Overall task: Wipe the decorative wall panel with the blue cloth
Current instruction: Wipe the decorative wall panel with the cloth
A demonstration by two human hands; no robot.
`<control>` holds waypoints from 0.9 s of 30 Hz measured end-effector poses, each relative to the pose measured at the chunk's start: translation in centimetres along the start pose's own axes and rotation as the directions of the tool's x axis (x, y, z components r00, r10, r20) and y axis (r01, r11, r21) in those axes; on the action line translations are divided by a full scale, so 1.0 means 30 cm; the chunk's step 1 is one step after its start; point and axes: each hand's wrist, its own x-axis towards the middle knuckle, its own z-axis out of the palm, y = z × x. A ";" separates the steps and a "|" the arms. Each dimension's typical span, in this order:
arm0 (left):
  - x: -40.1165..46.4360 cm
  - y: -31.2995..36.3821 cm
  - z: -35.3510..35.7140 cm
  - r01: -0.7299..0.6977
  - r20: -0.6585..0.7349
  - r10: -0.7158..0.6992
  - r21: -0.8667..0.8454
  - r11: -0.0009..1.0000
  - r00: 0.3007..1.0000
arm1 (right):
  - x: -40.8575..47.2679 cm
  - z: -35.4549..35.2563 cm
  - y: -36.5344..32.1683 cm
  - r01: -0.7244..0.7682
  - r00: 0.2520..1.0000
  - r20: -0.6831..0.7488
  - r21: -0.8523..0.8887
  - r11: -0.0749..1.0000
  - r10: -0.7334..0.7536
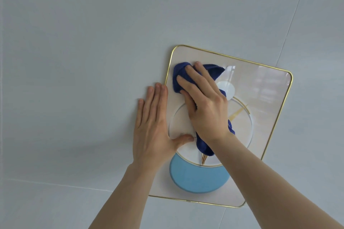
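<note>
Panel (260, 87) hangs on a pale tiled wall (74, 61), tilted in view, thin gold rim all round. Glossy face; window glare near its far corner.

Right hand (204, 106) lies flat on the panel's upper part, fingers (188, 83) spread and pressing the blue cloth (178, 74) against the surface. Cloth is bunched; one end shows past the fingertips, near the panel's rim, the other trails out under the wrist toward a light blue disc (199, 178) printed on the panel. Whether the thumb pinches the cloth cannot be told; it is hidden under the palm.

Left hand (154, 126) open, nothing in it. Palm and four fingers rest across the panel's near edge and the wall beside it; the thumb (183, 139) reaches onto the panel, tip just beside the cloth.
</note>
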 end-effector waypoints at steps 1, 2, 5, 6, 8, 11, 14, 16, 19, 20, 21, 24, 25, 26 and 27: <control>-0.001 -0.002 0.000 0.002 -0.003 -0.002 -0.003 1.000 1.000 | -0.005 -0.002 0.001 0.002 1.000 0.005 0.007 1.000 -0.002; -0.002 -0.003 -0.002 0.001 -0.006 -0.001 -0.007 1.000 1.000 | -0.013 -0.004 0.002 0.006 1.000 0.016 0.010 1.000 -0.006; -0.002 -0.006 0.000 -0.007 -0.026 0.007 -0.007 1.000 1.000 | -0.068 -0.029 0.011 0.080 0.990 0.116 0.011 0.997 -0.081; -0.003 -0.008 0.000 -0.011 -0.030 0.011 -0.005 1.000 0.999 | -0.097 -0.043 0.017 0.123 0.978 0.165 0.016 0.992 -0.124; -0.005 -0.012 0.001 -0.018 -0.019 0.018 -0.007 1.000 1.000 | -0.131 -0.078 0.041 0.222 0.942 0.254 0.019 0.975 -0.220; -0.002 -0.013 -0.003 -0.023 0.017 0.023 -0.008 1.000 1.000 | -0.108 -0.118 0.092 0.333 0.892 0.326 -0.009 0.943 -0.312; -0.001 -0.016 -0.004 -0.022 0.023 0.022 -0.012 1.000 0.999 | -0.061 -0.124 0.092 0.175 0.961 0.225 -0.040 0.984 -0.162; -0.003 -0.018 -0.001 -0.015 0.020 0.016 -0.017 1.000 1.000 | -0.039 -0.105 0.072 0.024 0.995 0.103 -0.042 0.999 -0.019; -0.003 -0.015 0.005 -0.012 0.013 0.013 -0.030 0.999 1.000 | -0.034 -0.067 0.030 -0.091 0.996 0.022 -0.015 0.996 0.091; -0.004 -0.014 0.006 -0.009 0.003 0.009 -0.031 0.999 1.000 | -0.038 -0.056 0.019 -0.112 0.994 0.009 -0.001 0.994 0.112; -0.005 -0.012 0.008 -0.004 -0.009 0.003 -0.034 0.999 1.000 | -0.045 -0.046 0.009 -0.118 0.993 0.007 0.010 0.993 0.118; -0.002 0.001 0.006 -0.003 -0.052 0.002 -0.028 1.000 0.999 | -0.079 -0.024 -0.017 -0.031 0.996 0.085 0.013 0.999 0.030; -0.003 0.003 0.005 -0.008 -0.062 0.007 -0.017 1.000 0.998 | -0.096 -0.021 -0.021 -0.001 0.994 0.110 0.016 1.000 0.000; -0.004 0.002 0.005 -0.014 -0.069 0.014 -0.005 1.000 0.998 | -0.115 -0.020 -0.025 0.022 0.992 0.127 0.027 0.999 -0.026; -0.005 -0.001 0.004 -0.022 -0.072 0.023 0.008 1.000 0.997 | -0.133 -0.021 -0.027 0.044 0.988 0.145 0.041 0.998 -0.050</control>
